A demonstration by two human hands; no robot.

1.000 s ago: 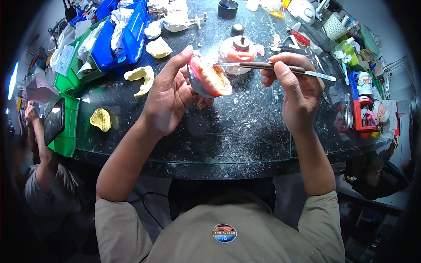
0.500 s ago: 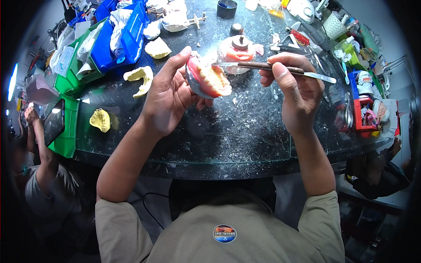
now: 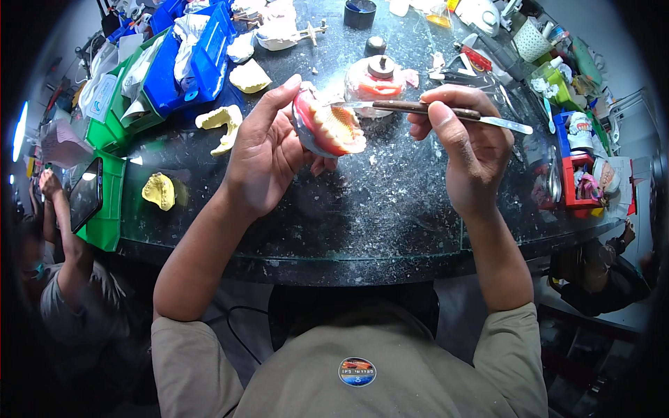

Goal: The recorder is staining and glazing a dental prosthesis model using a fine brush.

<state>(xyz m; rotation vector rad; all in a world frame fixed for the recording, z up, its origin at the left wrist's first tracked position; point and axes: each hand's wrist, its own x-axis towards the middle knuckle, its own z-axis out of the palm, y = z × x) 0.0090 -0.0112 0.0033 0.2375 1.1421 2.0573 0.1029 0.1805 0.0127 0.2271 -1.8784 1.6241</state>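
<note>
Surface (image 3: 376,226): dark, strewn with pale dust, with a blue bin (image 3: 214,59) and a green tray (image 3: 109,216) along its left side.
Left hand (image 3: 265,160): fingers and thumb clamped on a dental model (image 3: 320,127).
Model's place: held tilted above the surface, pink base and cream teeth showing.
Right hand (image 3: 479,150): fingers and thumb closed on a brown-handled spatula (image 3: 394,106), its tip at the model's upper edge; actual contact cannot be told.
Plaster pieces: yellow cast (image 3: 159,191) and curved cream cast (image 3: 223,129), left of the left hand.
</note>
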